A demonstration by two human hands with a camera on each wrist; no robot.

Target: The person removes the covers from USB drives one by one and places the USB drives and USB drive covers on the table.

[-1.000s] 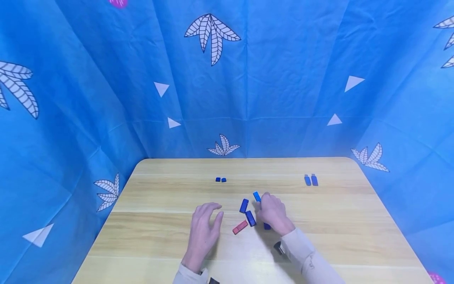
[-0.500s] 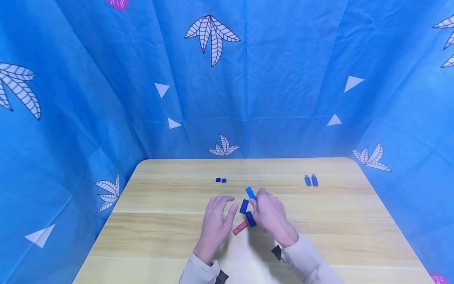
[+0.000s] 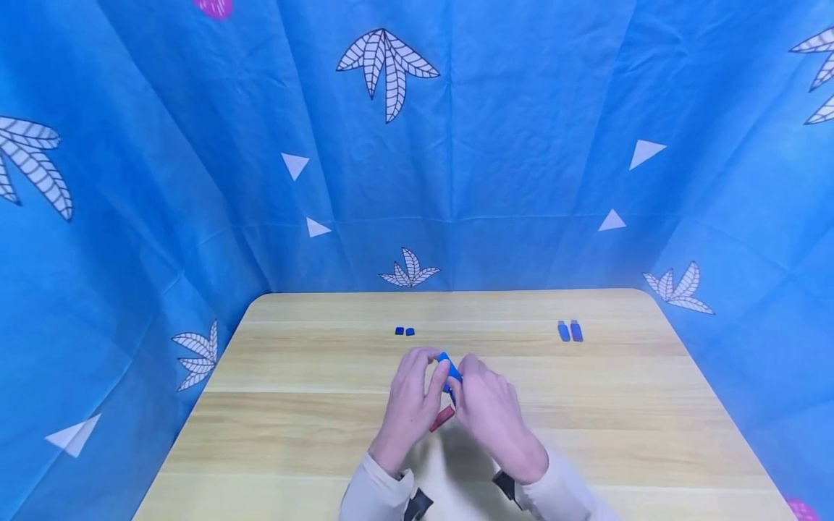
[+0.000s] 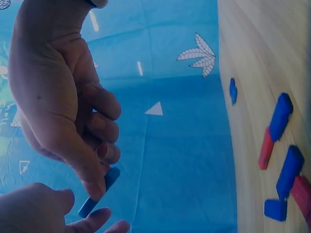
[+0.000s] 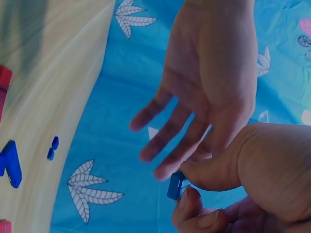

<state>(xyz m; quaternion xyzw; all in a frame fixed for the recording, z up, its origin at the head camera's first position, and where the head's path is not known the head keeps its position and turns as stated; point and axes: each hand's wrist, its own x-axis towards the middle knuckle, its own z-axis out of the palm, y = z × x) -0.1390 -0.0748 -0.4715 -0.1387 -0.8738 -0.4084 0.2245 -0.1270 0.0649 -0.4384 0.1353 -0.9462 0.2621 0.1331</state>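
A bright blue USB flash drive [image 3: 451, 367] is pinched between the thumb and fingers of my right hand [image 3: 493, 405], raised above the table. My left hand [image 3: 412, 398] is right beside it, thumb and fingers spread around the drive's free end; in the left wrist view a gap shows between that end and the thumb [image 4: 66, 200]. Below the hands lies a red flash drive [image 3: 442, 418], partly covered. Dark blue drives [image 4: 281, 116] also lie there, mostly hidden by the hands in the head view.
Two small dark blue caps [image 3: 405, 331] lie near the back, left of centre. Two uncapped blue flash drives [image 3: 570, 331] lie side by side at the back right. A blue patterned curtain [image 3: 521, 181] stands behind the wooden table [image 3: 293, 434].
My right hand has carried the bright blue flash drive to the left. My left hand has moved right to meet it, and the two hands are now close together.
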